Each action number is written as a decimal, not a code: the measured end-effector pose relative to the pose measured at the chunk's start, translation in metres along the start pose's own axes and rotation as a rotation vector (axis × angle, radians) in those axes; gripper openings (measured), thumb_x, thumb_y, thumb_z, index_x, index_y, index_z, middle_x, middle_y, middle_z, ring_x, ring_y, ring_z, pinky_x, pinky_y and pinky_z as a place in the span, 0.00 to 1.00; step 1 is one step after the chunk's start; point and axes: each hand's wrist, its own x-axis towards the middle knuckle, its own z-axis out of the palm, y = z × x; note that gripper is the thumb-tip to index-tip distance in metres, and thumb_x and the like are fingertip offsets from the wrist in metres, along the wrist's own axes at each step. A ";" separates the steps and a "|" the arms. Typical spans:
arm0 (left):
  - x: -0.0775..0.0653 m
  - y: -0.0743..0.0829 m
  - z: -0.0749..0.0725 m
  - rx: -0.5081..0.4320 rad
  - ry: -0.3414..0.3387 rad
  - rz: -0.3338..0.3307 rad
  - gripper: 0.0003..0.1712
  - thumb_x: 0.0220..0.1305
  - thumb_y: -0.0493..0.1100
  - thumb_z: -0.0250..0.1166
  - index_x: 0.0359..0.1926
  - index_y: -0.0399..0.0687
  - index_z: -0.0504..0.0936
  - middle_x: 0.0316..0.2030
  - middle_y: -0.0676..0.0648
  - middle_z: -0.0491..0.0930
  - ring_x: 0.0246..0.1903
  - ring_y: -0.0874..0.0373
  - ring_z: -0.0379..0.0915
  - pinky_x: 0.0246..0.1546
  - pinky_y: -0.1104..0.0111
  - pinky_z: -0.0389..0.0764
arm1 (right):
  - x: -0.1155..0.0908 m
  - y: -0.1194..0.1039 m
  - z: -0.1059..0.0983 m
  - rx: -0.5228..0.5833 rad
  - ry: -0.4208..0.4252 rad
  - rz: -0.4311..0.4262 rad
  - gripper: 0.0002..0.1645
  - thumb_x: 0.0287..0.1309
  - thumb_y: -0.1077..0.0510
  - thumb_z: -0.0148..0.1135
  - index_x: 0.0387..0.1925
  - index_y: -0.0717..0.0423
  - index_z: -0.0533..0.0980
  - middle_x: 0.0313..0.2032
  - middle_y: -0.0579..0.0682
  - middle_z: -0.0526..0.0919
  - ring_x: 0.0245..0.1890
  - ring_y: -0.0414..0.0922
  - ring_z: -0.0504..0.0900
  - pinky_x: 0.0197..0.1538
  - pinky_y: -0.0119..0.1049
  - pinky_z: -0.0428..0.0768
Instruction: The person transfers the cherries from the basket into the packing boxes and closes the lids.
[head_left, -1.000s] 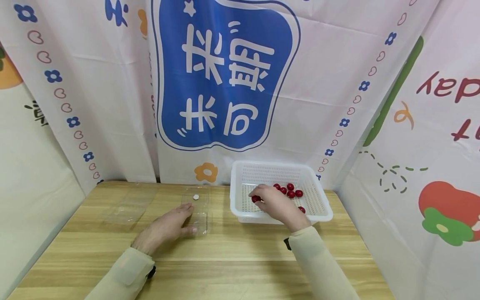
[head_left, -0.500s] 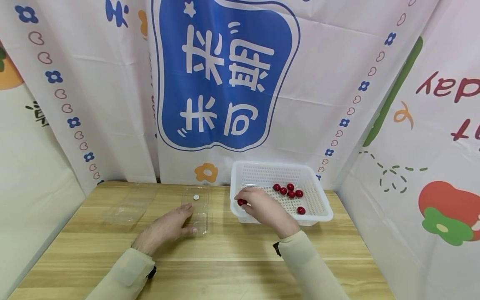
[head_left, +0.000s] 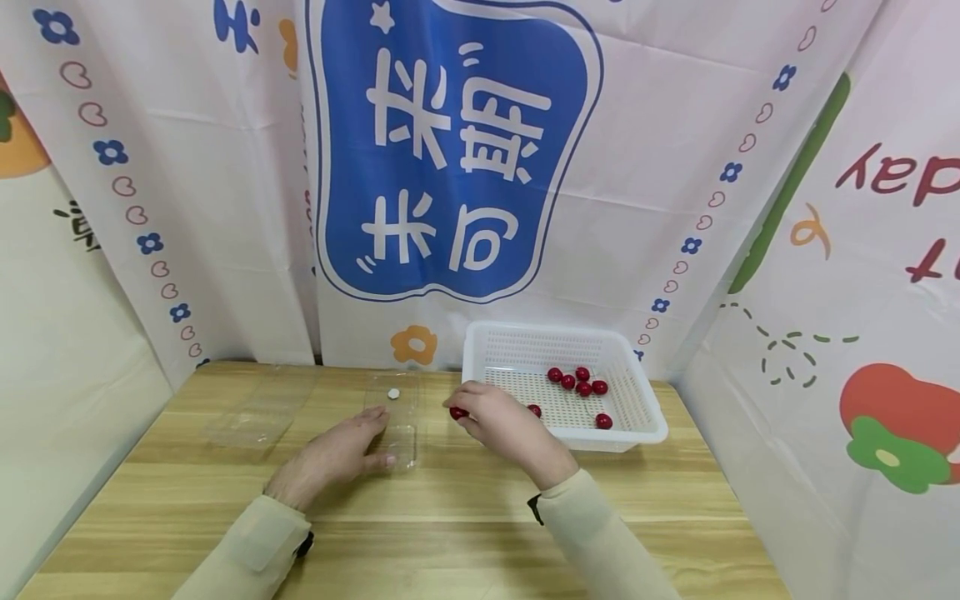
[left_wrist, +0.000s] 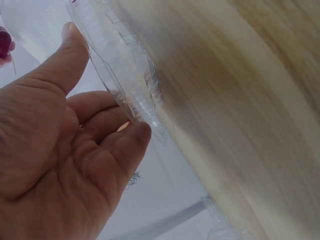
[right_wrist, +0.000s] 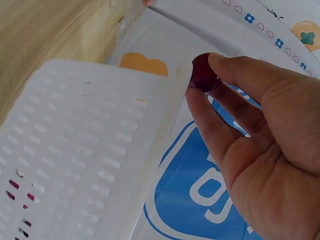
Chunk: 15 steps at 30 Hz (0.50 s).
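Note:
My right hand (head_left: 506, 425) pinches a dark red cherry (right_wrist: 202, 75) between thumb and fingertips, just outside the left wall of the white perforated basket (head_left: 656, 433). Several more cherries (head_left: 584, 389) lie in that basket. My left hand (head_left: 330, 458) rests against the left side of a clear plastic box (head_left: 405, 448), the thumb at its near end. Seen from the left wrist, relaxed fingers (left_wrist: 135, 137) touch the rim of the box. A small white round spot (head_left: 393, 393) shows on the box.
Another clear plastic container (head_left: 258, 417) lies on the wooden table (head_left: 420, 533) to the left. Printed cloth (head_left: 645, 125) hangs behind the table and at both sides.
My right hand has moved left with the cherry, from inside the basket to past its left rim. A cherry near the basket's front wall has come into sight. My left hand stays on the box.

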 end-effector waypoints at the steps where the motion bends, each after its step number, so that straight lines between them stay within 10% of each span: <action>1: 0.000 0.000 0.000 0.001 0.000 0.000 0.51 0.81 0.52 0.77 0.86 0.21 0.66 0.88 0.21 0.62 0.88 0.21 0.61 0.90 0.30 0.66 | 0.001 -0.001 0.001 0.000 0.001 -0.006 0.16 0.83 0.64 0.72 0.66 0.59 0.90 0.63 0.55 0.94 0.65 0.52 0.94 0.72 0.46 0.94; 15: -0.001 0.000 0.000 -0.001 0.008 0.004 0.51 0.82 0.52 0.77 0.86 0.22 0.67 0.88 0.20 0.63 0.88 0.21 0.62 0.90 0.29 0.67 | 0.013 -0.022 0.025 -0.069 -0.027 -0.020 0.15 0.85 0.60 0.72 0.65 0.52 0.91 0.62 0.48 0.95 0.64 0.45 0.94 0.71 0.35 0.92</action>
